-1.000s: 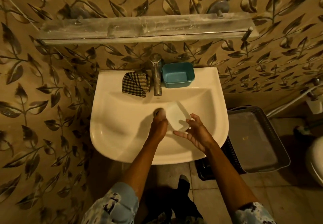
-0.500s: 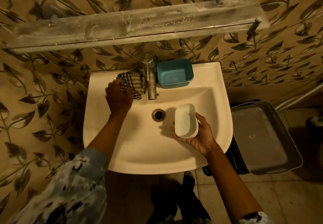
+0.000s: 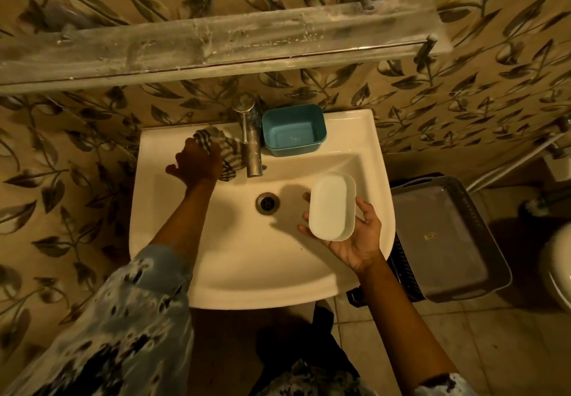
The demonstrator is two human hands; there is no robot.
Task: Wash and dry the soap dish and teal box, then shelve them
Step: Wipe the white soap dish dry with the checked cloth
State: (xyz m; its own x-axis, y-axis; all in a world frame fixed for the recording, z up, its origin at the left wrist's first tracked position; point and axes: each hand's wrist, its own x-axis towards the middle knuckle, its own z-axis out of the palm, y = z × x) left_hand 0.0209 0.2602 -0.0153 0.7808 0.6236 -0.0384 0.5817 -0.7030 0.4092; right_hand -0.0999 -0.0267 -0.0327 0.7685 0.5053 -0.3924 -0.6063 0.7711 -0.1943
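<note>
Evenly white, oblong, round-cornered soap dish [image 3: 332,207].

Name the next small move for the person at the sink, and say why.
Probably bring the checked cloth over to the soap dish and wipe it: the left hand grips the cloth beside the tap, while the right hand holds the dish above the basin.

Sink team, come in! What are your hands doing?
Right hand holds soap dish over sink. Left hand grips checked cloth. Teal box beside tap. Nothing blocking.
</note>
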